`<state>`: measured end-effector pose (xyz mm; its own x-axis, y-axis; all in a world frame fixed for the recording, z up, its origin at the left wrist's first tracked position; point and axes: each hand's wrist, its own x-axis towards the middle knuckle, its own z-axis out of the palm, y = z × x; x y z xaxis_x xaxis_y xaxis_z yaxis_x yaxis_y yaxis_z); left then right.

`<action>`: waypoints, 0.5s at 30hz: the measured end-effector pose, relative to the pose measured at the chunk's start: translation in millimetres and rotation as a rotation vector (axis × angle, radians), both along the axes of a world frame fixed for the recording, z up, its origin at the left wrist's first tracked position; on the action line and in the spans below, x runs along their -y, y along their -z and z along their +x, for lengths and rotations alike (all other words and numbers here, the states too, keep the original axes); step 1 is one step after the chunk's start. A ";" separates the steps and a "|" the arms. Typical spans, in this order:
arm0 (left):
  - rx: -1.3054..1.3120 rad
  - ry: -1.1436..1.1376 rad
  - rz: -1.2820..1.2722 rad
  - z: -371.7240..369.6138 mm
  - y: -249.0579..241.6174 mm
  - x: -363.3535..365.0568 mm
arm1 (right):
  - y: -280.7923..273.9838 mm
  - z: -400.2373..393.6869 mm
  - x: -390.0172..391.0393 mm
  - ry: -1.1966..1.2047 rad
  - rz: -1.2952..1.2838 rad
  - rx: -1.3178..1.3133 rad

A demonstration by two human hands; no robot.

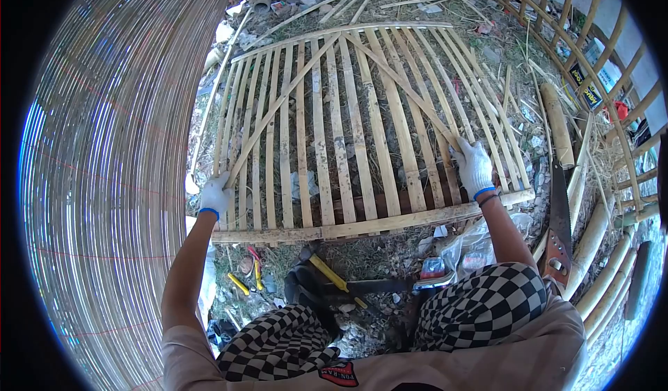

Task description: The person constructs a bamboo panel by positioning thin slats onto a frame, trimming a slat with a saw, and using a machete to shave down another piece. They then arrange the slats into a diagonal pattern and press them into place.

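Note:
A slatted bamboo panel [390,222] lies over the ground in front of me, with upright slats between a bottom rail and a top rail. Two diagonal bamboo strips meet near its top middle and slope down to either side. My left hand [216,195], in a white glove with a blue cuff, is closed at the lower end of the left diagonal strip [284,106]. At the lower end of the right diagonal strip [398,79], my right hand [474,167], gloved the same way, is closed on it. Both hands' fingertips are partly hidden.
A tall bamboo-strip screen [118,182] fills the left side. Below the panel lie a yellow-handled hammer [328,273] and a yellow tool [238,284]. At right are a handsaw [559,210], bamboo poles [612,286] and a lattice frame [605,85]. Loose strips [355,1] litter the back.

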<state>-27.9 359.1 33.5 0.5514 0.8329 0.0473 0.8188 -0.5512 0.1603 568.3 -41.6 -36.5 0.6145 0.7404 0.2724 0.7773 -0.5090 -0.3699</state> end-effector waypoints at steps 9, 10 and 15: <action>-0.041 -0.067 -0.054 2.7 -6.1 -2.0 | -1.0 2.9 -0.9 -0.004 -0.007 0.015; -0.035 -0.063 -0.056 1.7 -5.6 -3.4 | -0.7 2.9 -1.4 -0.006 0.002 0.011; -0.031 -0.070 -0.089 6.8 -10.4 -0.9 | -1.5 4.1 0.0 -0.017 0.008 -0.006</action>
<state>-21.0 360.0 43.9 0.4922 0.8694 -0.0445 0.8599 -0.4776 0.1803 572.4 -41.6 -35.1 0.6035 0.7487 0.2743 0.7834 -0.4927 -0.3788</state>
